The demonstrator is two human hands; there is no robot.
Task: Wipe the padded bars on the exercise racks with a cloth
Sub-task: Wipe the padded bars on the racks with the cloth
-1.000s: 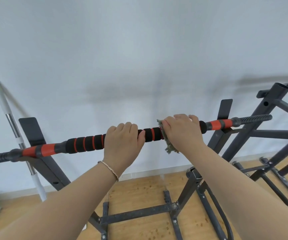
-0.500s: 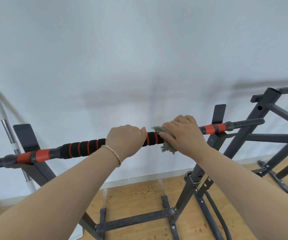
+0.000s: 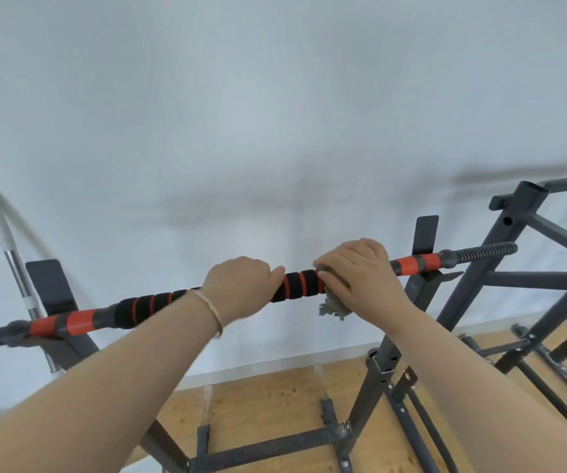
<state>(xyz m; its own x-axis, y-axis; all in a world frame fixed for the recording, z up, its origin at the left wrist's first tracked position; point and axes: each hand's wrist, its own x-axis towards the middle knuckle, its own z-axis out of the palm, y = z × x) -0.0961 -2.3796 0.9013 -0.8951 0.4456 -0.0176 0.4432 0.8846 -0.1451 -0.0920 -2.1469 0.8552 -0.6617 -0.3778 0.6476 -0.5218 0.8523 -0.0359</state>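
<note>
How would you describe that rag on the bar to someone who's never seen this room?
Facing the white wall, a dark metal rack carries a long black-and-orange padded bar. Right of its middle, the right hand grips a small cloth against the padding. It is the only soft, ragged, grey-green thing there, drooping below the bar.

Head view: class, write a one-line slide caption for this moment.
Left hand grips the padded bar while the right hand holds a grey-green cloth against it on the rack.
</note>
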